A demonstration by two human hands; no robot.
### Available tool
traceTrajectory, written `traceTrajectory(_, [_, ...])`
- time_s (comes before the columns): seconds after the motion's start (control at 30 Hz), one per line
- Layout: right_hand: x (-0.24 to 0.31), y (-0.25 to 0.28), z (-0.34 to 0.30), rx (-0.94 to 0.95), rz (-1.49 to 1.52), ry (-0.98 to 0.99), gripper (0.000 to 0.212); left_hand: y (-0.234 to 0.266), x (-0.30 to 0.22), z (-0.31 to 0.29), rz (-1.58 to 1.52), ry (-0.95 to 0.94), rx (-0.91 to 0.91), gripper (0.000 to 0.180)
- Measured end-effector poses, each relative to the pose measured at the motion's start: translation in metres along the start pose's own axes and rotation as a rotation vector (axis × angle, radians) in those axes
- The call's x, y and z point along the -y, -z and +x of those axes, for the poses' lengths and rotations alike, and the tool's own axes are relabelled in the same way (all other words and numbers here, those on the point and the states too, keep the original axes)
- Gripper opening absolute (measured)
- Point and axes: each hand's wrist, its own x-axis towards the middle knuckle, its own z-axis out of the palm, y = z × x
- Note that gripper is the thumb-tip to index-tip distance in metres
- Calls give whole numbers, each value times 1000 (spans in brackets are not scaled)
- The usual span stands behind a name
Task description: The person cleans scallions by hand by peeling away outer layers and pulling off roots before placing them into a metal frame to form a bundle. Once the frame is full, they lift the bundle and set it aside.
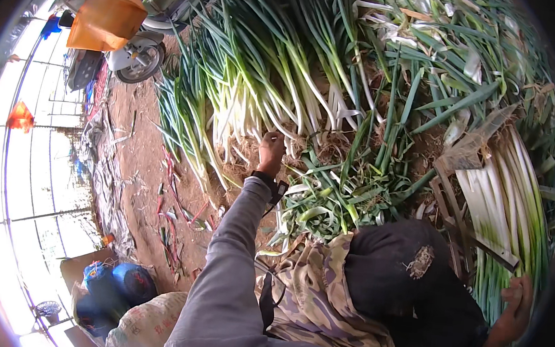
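Long green onions (248, 86) with white stalks and dark green leaves lie side by side, roots toward me. My left hand (271, 152) reaches to their root ends, fingers curled round the lower end of a green onion; the palm side is hidden. At the right, a thick bundle of green onions (507, 198) lies against a metal frame (451, 216), with a clear plastic sheet (479, 140) near its white ends. Beside the bundle's green part, close to the end of a metal bar (496, 255), my right hand (513, 308) rests with fingers stretched out.
Stripped leaves (347, 202) are heaped before my knees, and more leaves (443, 49) cover the far right. A scooter (140, 55) with an orange cover (107, 15) stands at the far left. Blue containers (132, 283) and a pale sack (145, 326) sit at the lower left.
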Motion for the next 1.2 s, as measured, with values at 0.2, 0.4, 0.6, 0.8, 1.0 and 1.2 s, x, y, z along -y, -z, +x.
traceTrajectory(0.2, [-14, -25, 21, 92, -157, -12, 31, 22, -4, 23, 430, -318, -237, 29])
traceTrajectory(0.4, [-2, -18, 23, 137, -311, 13, 31, 63, -40, 53, 624, -324, -502, 43])
traceTrajectory(0.6, [6, -27, 27, 269, -392, 193, 31, 106, -65, 67, 775, -351, -585, 51])
traceTrajectory(0.8, [8, -33, 28, 362, -399, 143, 32, 64, -58, 48, 837, -127, -520, 65])
traceTrajectory(1.0, [-10, -44, 26, 477, -378, 171, 38, 144, -33, 84, 956, -51, -357, 56])
traceTrajectory(1.2, [13, -38, 28, 572, -483, 65, 44, 78, -15, 78, 1008, 16, -499, 52])
